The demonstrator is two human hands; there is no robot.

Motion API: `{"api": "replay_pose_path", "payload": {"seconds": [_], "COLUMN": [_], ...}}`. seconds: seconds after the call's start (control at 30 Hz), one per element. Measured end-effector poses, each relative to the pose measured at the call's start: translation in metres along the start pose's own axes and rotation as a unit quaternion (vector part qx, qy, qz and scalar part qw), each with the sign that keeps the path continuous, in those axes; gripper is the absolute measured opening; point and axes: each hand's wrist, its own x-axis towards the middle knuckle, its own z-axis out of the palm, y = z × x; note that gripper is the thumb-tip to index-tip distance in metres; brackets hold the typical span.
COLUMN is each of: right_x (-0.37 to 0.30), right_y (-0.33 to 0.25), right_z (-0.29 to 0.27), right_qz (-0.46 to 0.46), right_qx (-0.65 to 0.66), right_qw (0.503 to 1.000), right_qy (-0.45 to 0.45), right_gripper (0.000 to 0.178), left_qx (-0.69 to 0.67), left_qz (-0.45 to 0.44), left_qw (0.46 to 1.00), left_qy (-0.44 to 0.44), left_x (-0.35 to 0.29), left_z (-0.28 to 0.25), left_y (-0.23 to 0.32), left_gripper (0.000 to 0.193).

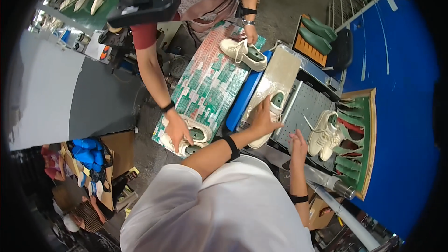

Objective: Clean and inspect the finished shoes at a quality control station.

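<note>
Head view: person's L hand (pixel 264 120) lay across a cream lace-up shoe w/ a green form inside (pixel 276 110), on a narrow beige film-wrapped bench (pixel 282 63); thumb was spread from the fingers, but couldn't tell if they gripped it. R hand (pixel 297 149) was in the air nr the bench's R side, fingers loosely apart, nothing in them. Just beyond it, a pair of cream lace-up shoes (pixel 321 135) stood on a perforated grey metal plate (pixel 303 112), next to a wood-framed panel w/ green & red strips (pixel 373 144). Opp., a co-worker's one hand (pixel 177 129) was on another cream pair w/ green forms (pixel 201 126), on a board covered in green, white & red tape (pixel 207 86); co-worker's other hand (pixel 250 33) held a single cream shoe (pixel 232 50) at the board's far end.
</note>
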Motion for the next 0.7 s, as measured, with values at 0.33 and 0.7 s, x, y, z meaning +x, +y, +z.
{"api": "replay_pose_path", "payload": {"seconds": [0.33,0.7], "right_x": [-0.03,-0.056], "right_y": [0.05,0.066], "right_z": [-0.033,-0.056], "right_qz": [0.036,0.022], "right_qx": [-0.174,-0.242], "right_qw": [0.983,0.969], "right_qy": [-0.047,-0.049], "right_gripper": [0.061,0.06], "left_qx": [-0.206,0.226], "left_qz": [-0.16,0.073], "left_qw": [0.946,0.957], "left_qy": [-0.192,-0.168], "left_x": [0.082,0.198], "left_z": [-0.065,-0.11], "left_y": [-0.067,-0.12], "left_gripper": [0.098,0.054]}}
